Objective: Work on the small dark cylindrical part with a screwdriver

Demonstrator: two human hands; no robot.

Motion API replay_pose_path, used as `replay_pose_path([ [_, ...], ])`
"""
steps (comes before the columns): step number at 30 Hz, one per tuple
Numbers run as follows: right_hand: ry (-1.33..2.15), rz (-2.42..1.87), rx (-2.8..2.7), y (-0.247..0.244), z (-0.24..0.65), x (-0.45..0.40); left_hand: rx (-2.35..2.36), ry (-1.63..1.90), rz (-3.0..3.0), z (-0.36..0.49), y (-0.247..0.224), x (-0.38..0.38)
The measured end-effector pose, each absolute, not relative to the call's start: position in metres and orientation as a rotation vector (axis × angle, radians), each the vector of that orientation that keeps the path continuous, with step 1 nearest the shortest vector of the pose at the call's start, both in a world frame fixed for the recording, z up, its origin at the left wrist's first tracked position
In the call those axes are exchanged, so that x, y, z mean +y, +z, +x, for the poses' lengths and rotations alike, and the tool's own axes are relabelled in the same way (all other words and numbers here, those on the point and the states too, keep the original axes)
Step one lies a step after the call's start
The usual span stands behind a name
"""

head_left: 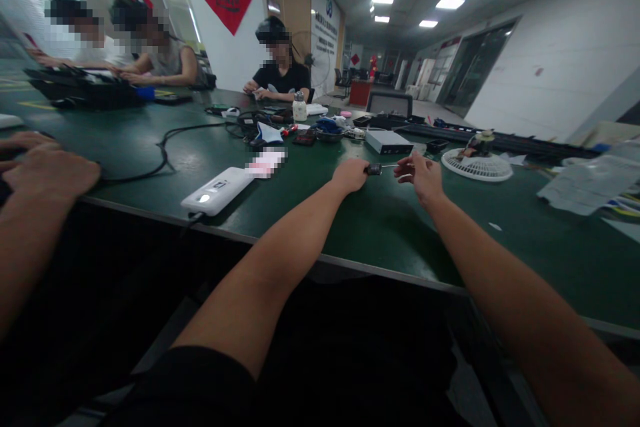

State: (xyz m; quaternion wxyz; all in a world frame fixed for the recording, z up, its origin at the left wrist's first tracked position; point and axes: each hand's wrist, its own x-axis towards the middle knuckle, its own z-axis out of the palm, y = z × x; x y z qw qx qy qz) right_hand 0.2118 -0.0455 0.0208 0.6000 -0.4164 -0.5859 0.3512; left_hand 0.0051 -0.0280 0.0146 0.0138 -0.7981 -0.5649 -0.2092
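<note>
My left hand (351, 177) is closed around the dark handle of a screwdriver (374, 169), held just above the green table. Its thin metal shaft points to the right, towards my right hand (421, 175). There the thumb and fingers are bent together at the tip of the shaft. Whatever they pinch is too small to make out. Behind my hands lies a grey-white box (389, 141). A white round fan grille (477, 165) with a motor part on top rests to the right of my right hand.
A white power bank (219, 192) with a cable lies near the table's front edge. Cables, small parts and a bottle (299, 107) crowd the middle back. Clear plastic bags (590, 180) sit at right. Another person's hands (47, 163) are at far left; several people sit across.
</note>
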Motion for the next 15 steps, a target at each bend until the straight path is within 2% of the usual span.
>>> replay_pose_path([
  [15,0.808,-1.051,-1.41,0.0223,0.2115,-0.0471,-1.715,-0.644,-2.513,0.0059,0.0158,-0.0306],
])
